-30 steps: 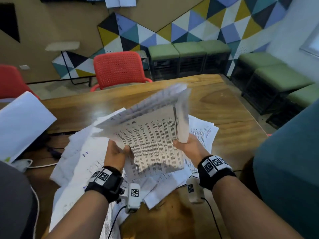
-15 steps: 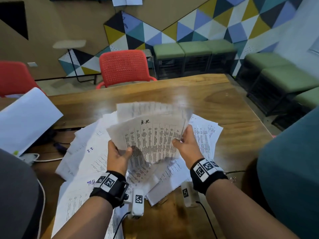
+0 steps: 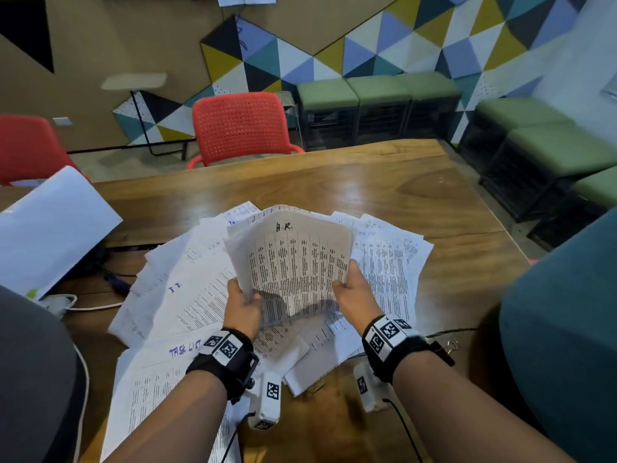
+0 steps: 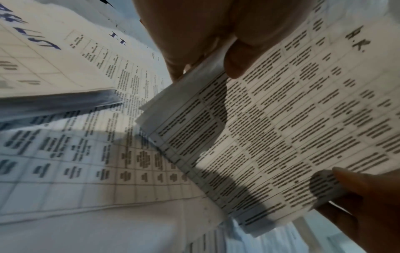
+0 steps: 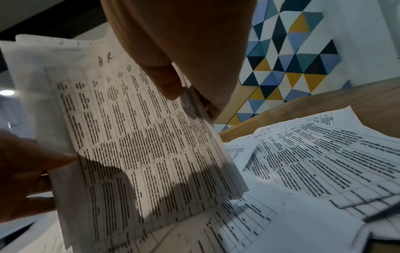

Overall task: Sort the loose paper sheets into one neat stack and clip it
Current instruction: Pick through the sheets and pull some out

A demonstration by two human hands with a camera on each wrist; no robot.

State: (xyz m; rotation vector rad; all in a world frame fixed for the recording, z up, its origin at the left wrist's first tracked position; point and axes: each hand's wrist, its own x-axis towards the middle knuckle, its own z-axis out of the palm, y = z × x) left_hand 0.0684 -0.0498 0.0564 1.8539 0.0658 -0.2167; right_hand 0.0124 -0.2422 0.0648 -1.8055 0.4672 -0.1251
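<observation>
Above table point(image 3: 384, 182), paper sheets point(image 3: 297, 262) gripped between both hands.

A second ago the held sheaf of sheets point(image 3: 293, 262) was flung up and splayed, its top edge flopping over above the right hand point(image 3: 355, 294). Half a second ago it had dropped lower and fanned wide, the "H.R." page showing in front. Now the fan has closed: the sheets are drawn together into a narrower, upright bundle, bowed between the left hand point(image 3: 242, 304) and the right, each grip squeezing in on a lower side edge.
</observation>
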